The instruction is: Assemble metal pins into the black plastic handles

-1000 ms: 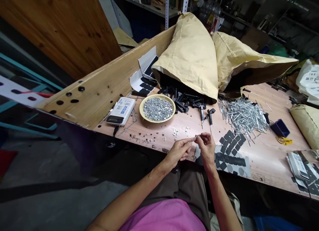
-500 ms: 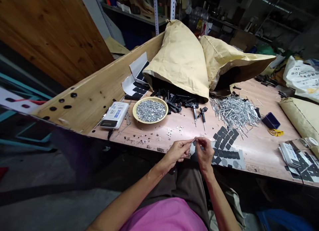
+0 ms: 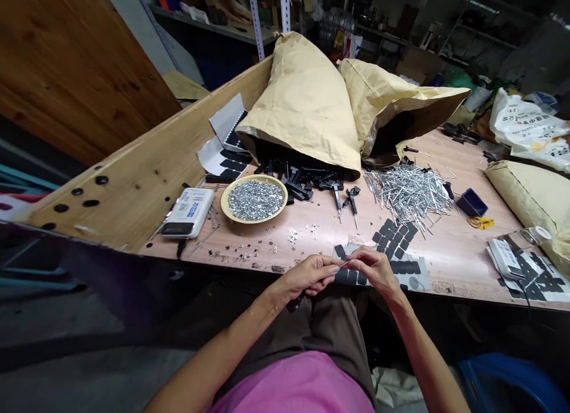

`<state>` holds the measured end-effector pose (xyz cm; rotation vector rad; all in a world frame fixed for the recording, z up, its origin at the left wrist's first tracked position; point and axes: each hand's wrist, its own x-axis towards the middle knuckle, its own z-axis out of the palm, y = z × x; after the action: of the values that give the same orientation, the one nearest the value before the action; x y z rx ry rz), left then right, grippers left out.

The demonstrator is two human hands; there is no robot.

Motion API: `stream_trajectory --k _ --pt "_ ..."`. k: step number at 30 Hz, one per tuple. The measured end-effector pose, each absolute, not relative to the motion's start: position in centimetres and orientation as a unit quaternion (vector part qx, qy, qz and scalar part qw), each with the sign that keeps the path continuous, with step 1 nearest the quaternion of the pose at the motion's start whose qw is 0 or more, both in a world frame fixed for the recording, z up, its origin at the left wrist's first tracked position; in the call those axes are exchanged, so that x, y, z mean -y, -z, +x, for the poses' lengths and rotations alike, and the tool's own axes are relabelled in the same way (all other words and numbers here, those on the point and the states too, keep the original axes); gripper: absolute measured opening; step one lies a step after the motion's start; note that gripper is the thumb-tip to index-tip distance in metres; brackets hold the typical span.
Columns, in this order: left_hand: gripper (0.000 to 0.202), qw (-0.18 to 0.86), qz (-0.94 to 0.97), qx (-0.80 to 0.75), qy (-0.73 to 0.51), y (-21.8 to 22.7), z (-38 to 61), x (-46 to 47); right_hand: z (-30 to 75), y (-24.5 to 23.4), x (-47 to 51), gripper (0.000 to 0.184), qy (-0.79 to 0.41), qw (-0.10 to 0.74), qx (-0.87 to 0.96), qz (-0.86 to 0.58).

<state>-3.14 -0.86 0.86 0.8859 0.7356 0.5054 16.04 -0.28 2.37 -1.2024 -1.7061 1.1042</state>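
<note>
The left hand (image 3: 314, 274) and right hand (image 3: 373, 269), each closed in a pinch, hold a thin metal rod (image 3: 342, 265) at the worktop (image 3: 458, 237)'s near edge. Relative to this rod: yellow bowl (image 3: 254, 221) of small metal pieces, ten o'clock; rod heap (image 3: 412, 193), between one and two; grey sheet (image 3: 423, 283) with black pads, three.

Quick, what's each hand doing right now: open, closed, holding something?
Left hand: closed, holding a thin rod.
Right hand: closed, pinching the same rod; anything smaller there can't be told.

Heaped metal rods (image 3: 412, 193) and bulk sacks (image 3: 309, 104) show a workshop.
</note>
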Motion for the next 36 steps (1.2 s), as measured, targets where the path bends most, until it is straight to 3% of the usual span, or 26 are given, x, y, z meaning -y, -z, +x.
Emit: stream_trajectory --k 4,7,15,22,28,33,36 --pt "0.029 0.616 0.572 -0.416 -0.348 -1.1 -2.1 1.6 16.2 -2.8 0.8 0.03 -0.396 0.369 0.683 -0.491" --pt "0.027 0.543 0.625 -0.419 -0.372 -1.4 -1.4 2.0 16.2 -2.9 1.3 0.033 -0.329 0.357 0.715 -0.504" --pt "0.026 0.523 0.655 -0.407 -0.362 -1.1 -0.6 2.2 16.5 -3.0 1.7 0.049 -0.106 0.217 0.816 -0.524" --pt "0.028 0.529 0.643 -0.423 -0.359 -1.3 -0.8 2.0 17.5 -4.6 1.2 0.034 -0.246 0.244 0.818 -0.459" --pt "0.024 0.505 0.674 -0.408 -0.352 -1.6 -0.6 2.3 16.9 -3.9 1.4 0.047 -0.153 0.177 0.84 -0.489" --pt "0.027 0.529 0.647 -0.412 -0.364 -1.9 -0.4 2.2 16.6 -4.3 1.7 0.042 -0.22 0.232 0.816 -0.482" --pt "0.024 0.534 0.643 -0.406 -0.369 -1.8 -0.3 2.3 16.6 -4.3 1.6 0.05 -0.177 0.212 0.835 -0.476"
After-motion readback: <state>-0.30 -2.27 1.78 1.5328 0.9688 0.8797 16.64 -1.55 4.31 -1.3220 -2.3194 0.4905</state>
